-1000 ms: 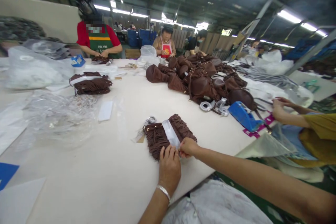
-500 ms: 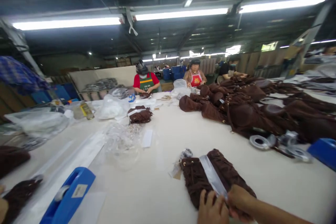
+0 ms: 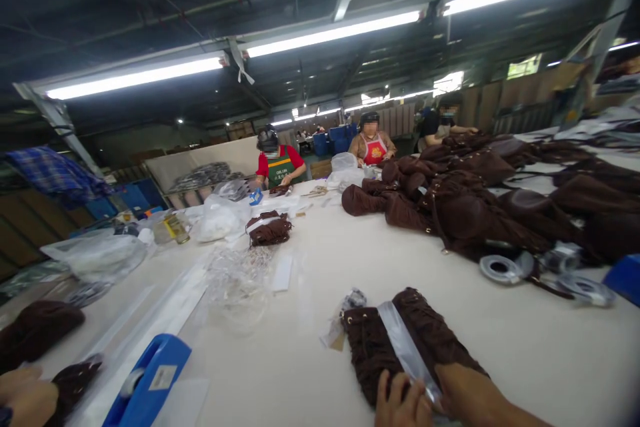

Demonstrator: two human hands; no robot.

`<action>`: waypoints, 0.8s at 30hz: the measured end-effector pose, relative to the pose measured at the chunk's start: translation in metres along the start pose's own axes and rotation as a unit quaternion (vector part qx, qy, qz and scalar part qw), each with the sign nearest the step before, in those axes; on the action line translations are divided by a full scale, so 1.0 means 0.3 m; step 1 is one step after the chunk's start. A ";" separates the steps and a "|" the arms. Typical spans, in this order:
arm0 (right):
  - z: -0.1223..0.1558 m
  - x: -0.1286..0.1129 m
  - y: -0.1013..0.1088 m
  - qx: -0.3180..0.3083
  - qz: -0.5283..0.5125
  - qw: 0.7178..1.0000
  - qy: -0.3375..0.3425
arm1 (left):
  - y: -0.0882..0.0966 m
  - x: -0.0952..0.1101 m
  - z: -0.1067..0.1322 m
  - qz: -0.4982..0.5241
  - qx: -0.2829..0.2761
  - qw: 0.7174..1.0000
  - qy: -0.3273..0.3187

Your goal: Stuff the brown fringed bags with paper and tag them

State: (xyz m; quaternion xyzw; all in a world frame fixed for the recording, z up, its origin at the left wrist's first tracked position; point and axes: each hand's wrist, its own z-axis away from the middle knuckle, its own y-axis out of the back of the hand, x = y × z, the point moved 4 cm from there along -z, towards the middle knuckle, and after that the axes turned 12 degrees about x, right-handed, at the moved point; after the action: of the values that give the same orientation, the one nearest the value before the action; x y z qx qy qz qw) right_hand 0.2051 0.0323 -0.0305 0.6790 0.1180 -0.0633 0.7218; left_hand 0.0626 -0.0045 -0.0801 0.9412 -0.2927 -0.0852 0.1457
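A folded dark brown fabric bag [image 3: 370, 340] with metal eyelets and a cord lies on the white table before me. Across its middle runs a shiny translucent plastic strip [image 3: 400, 337]. My left hand [image 3: 403, 403] rests on the near edge of the bundle, its fingers stretched out and slightly apart. Just beside it, my right hand [image 3: 467, 393] is closed at the strip's near end, with its fingertips mostly hidden. A small clear plastic packet [image 3: 337, 327] pokes out from the bag's left side.
A blue tape dispenser [image 3: 150, 380] stands left. At the lower left edge, another person's hand [image 3: 27, 393] is at a brown piece. Brown bags [image 3: 465, 213] are heaped right, near tape rolls [image 3: 500, 268]. Clear plastic [image 3: 235, 287] and a wrapped bundle [image 3: 270, 228] lie farther off. Co-workers sit opposite.
My view has tilted and shifted slightly. Both my hands stay at the strip's near end, the right one slightly lower. The other person's hand at left shows more.
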 end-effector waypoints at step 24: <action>-0.167 0.215 0.231 0.078 -0.064 0.995 0.010 | 0.210 0.028 -0.269 0.089 -0.354 0.929 0.059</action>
State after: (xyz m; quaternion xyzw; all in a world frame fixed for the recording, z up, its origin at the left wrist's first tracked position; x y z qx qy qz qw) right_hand 0.2807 0.0915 0.0174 0.7246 0.1632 -0.1117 0.6602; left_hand 0.0560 -0.0408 0.0157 0.8020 -0.3166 -0.1145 0.4934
